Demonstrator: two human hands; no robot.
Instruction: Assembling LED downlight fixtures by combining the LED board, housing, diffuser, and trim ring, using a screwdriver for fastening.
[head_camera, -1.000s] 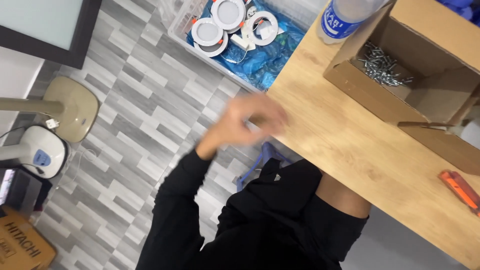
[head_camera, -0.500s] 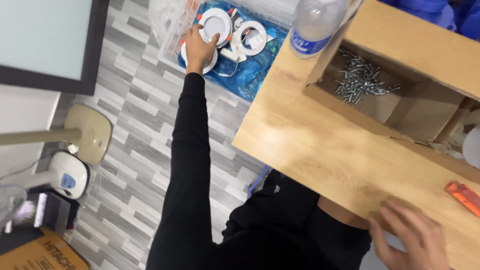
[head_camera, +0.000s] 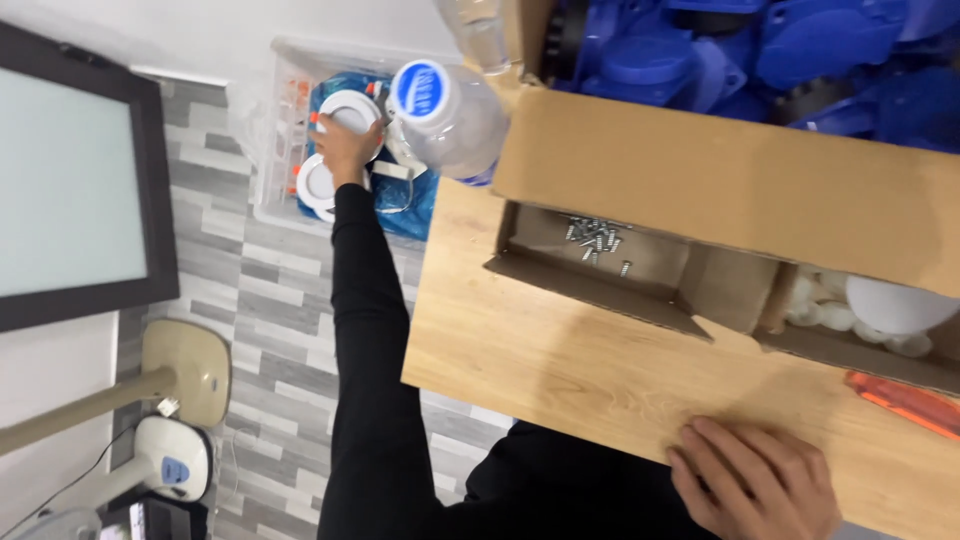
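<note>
Down on the floor, to the left of the bench (head_camera: 560, 370), I see a clear plastic bin (head_camera: 275, 150) with round white rings inside, lying on blue wrap. My left hand (head_camera: 345, 150) reaches far down into that bin. Its grip is curled around the edge of one white ring (head_camera: 350, 108), and a second white ring (head_camera: 312, 185) lies just beside the wrist. I cannot tell how tight the hold is, because the fingers hide the edge.

I think the ring is light and stiff, made of smooth plastic, so it may slip a little. The rim looks like the best place to pinch it, with the thumb on one face and the fingers on the other. Little orange clips stick out nearby, so I would keep off those.

My right hand (head_camera: 755, 480) lies flat and open on the near edge of the bench, holding nothing. A clear bottle with a blue cap (head_camera: 445, 110) stands close to the bin side.
</note>
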